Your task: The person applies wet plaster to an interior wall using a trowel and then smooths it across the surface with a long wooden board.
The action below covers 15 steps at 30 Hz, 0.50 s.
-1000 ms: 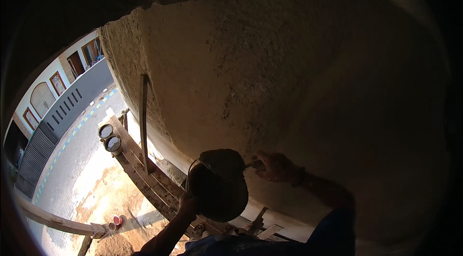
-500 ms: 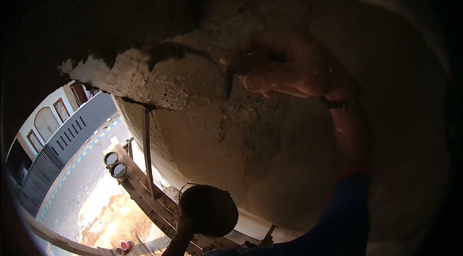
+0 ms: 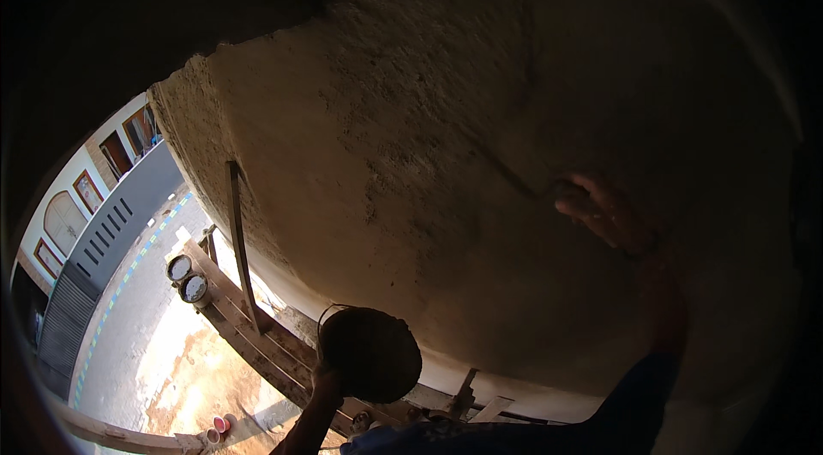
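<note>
My left hand (image 3: 327, 383) holds a dark, mortar-crusted bucket (image 3: 370, 352) with a wire handle low in the middle of the view. My right hand (image 3: 591, 206) is raised against the shaded, roughly plastered wall (image 3: 403, 155) at the right, its fingers closed around a trowel (image 3: 514, 176) whose long thin blade lies along the wall surface. The blade is dim and its outline is hard to make out.
Below left is a plank scaffold (image 3: 240, 309) with two buckets (image 3: 194, 288) and an upright timber (image 3: 238, 241). A wooden rail (image 3: 120, 429) crosses the lower edge. Beyond lie sandy ground, red containers (image 3: 221, 425), a grey gate (image 3: 69, 318) and a house (image 3: 64, 215).
My right hand rose from beside the bucket to high near the camera with a mortar-coated trowel, then moved down and right onto the wall. The bucket is slightly lower, still in my left hand.
</note>
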Each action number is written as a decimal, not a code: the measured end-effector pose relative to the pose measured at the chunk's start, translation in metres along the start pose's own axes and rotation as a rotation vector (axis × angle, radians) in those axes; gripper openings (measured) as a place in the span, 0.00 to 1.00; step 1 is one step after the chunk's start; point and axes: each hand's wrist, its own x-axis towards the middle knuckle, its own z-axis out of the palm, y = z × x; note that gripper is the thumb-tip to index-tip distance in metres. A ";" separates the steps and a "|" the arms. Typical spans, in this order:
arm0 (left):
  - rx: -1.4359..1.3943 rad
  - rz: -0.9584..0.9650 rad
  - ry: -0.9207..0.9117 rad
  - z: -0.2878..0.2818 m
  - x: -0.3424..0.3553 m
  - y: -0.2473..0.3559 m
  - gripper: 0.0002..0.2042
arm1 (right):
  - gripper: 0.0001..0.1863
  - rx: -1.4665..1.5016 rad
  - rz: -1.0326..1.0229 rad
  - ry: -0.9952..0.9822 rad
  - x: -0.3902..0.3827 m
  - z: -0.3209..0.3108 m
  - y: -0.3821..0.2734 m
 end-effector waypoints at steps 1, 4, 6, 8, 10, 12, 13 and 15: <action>0.012 0.011 -0.030 0.004 -0.001 0.001 0.15 | 0.26 -0.165 -0.195 -0.078 -0.008 0.031 0.019; -0.022 0.000 -0.018 0.011 0.000 0.005 0.09 | 0.20 0.028 -0.318 -0.316 -0.029 0.124 0.027; -0.062 -0.042 -0.007 0.025 -0.016 0.029 0.08 | 0.18 0.170 -0.376 -0.462 -0.048 0.199 0.045; -0.049 0.010 -0.090 0.022 -0.003 0.015 0.11 | 0.18 0.028 -0.378 -0.512 -0.070 0.263 0.053; -0.086 -0.008 -0.017 0.049 -0.010 0.027 0.12 | 0.15 -0.091 -0.470 -0.512 -0.074 0.272 0.028; -0.061 -0.028 -0.045 0.045 -0.005 0.019 0.12 | 0.12 -0.174 -0.577 -0.484 -0.069 0.263 -0.001; -0.032 -0.035 -0.080 0.046 -0.006 0.020 0.13 | 0.09 -0.109 -0.497 -0.479 -0.072 0.265 -0.009; -0.021 -0.088 -0.093 0.050 -0.012 0.020 0.13 | 0.07 -0.037 -0.418 -0.491 -0.078 0.268 -0.020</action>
